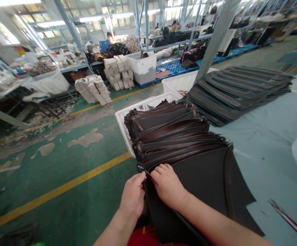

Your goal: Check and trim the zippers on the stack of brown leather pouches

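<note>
A dark, leather-like panel [202, 177] lies on top of the near end of a long row of overlapping dark panels [174, 136]. My left hand [134, 193] is closed at its left corner, with the thumb and fingers pinching the edge. Right beside it, my right hand [167, 186] has its fingers curled over the same edge, closed on the panel. Both hands nearly meet at this corner, where the frayed-looking material is partly hidden by the fingers. The panel's near part hangs down over the table edge towards me.
A pointed metal tool like tweezers [289, 218] lies on the pale blue table [261, 147] at right. More dark panels [240, 89] fan out behind. Beyond stand a white bin [125, 126], a slanting metal post [215, 41] and bundled pale stacks [93, 89] on the green floor.
</note>
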A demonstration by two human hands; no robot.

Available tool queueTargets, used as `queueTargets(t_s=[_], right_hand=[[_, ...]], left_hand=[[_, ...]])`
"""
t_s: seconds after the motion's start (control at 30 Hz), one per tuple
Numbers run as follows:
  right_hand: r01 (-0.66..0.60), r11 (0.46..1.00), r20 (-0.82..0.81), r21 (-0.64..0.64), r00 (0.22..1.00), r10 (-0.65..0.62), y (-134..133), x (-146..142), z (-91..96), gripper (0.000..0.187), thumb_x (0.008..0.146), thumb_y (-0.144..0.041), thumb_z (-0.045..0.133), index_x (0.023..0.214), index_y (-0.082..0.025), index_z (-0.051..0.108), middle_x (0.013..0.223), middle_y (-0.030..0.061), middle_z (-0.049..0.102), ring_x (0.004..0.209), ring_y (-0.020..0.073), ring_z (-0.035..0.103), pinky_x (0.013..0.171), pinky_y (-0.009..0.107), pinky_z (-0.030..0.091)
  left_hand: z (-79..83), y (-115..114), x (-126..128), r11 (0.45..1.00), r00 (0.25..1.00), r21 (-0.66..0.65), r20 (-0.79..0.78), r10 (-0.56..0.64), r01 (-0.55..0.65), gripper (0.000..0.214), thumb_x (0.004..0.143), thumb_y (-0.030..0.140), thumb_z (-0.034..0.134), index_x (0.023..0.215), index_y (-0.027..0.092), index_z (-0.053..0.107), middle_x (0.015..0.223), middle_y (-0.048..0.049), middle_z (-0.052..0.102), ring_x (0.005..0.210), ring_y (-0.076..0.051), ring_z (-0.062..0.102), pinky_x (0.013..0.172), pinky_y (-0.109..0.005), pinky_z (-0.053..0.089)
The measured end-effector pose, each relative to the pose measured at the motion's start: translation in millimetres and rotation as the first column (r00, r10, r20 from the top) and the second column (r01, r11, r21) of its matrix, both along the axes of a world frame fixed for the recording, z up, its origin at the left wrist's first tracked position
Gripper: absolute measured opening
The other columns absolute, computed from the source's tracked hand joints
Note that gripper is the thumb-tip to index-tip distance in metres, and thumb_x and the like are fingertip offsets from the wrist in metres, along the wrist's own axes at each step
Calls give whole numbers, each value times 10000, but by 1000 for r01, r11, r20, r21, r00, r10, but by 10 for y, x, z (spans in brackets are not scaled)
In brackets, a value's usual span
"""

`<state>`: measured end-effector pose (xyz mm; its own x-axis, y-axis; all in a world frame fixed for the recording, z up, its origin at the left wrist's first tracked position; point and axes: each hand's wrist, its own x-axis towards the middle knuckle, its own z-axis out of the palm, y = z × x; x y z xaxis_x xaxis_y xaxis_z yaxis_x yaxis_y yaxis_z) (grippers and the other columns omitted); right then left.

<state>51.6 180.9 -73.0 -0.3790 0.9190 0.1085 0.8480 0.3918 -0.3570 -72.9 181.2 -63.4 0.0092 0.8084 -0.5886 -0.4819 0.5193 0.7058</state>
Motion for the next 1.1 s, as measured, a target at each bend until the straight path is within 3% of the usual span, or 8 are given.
queueTargets(t_s=[0.3, 0.43, 0.57, 0.83, 1.0, 1.1], right_hand=[[53, 998, -180, -25, 982, -57, -22, -15, 36, 94, 801, -223, 504, 855, -184, 570, 825, 46, 578, 851, 187, 464, 804, 344, 300], [71, 997, -304, 17, 951, -62, -17, -20, 17, 103, 807, -194, 492, 865, -188, 576, 847, 50, 579, 834, 178, 471, 775, 331, 324], [68, 997, -312, 41, 949, -52, 5, -49, 8, 77, 793, -197, 514, 819, -185, 586, 838, 48, 581, 831, 176, 473, 773, 329, 328], [122, 990, -298, 68, 950, -97, 48, -122, -21, 159, 787, -127, 446, 688, -165, 565, 739, 52, 562, 767, 165, 469, 725, 290, 356], [214, 977, -411, 10, 891, -191, 115, -96, -35, 147, 753, -100, 448, 659, -170, 536, 682, 33, 545, 713, 151, 481, 688, 260, 385], [167, 986, -464, -6, 873, -150, 130, -68, -21, 128, 755, -101, 457, 692, -173, 543, 701, 29, 556, 721, 148, 492, 694, 257, 399]], left_hand=[[26, 44, 26, 991, 999, -131, -49, 1, -7, 128, 511, 162, 598, 633, 144, 567, 525, 30, 555, 492, -94, 487, 494, -211, 305], [-4, 42, 20, 991, 998, -133, -63, -4, -4, 130, 520, 179, 587, 644, 145, 568, 486, 58, 487, 432, -66, 404, 441, -205, 221], [-19, 32, 12, 996, 998, -91, -67, -6, 0, 125, 530, 177, 586, 650, 145, 574, 489, 65, 470, 433, -59, 374, 441, -210, 200], [-1, 45, 34, 999, 999, -46, -45, 13, -15, 102, 504, 150, 586, 605, 138, 587, 550, 31, 555, 522, -90, 462, 512, -218, 295], [15, 52, 27, 997, 1000, -79, -20, 15, -17, 104, 505, 157, 602, 604, 139, 579, 569, 18, 583, 550, -107, 507, 551, -225, 328], [4, 55, 19, 996, 1000, -87, -1, 16, -16, 89, 513, 156, 605, 588, 144, 559, 548, 24, 570, 537, -104, 504, 547, -223, 328]])
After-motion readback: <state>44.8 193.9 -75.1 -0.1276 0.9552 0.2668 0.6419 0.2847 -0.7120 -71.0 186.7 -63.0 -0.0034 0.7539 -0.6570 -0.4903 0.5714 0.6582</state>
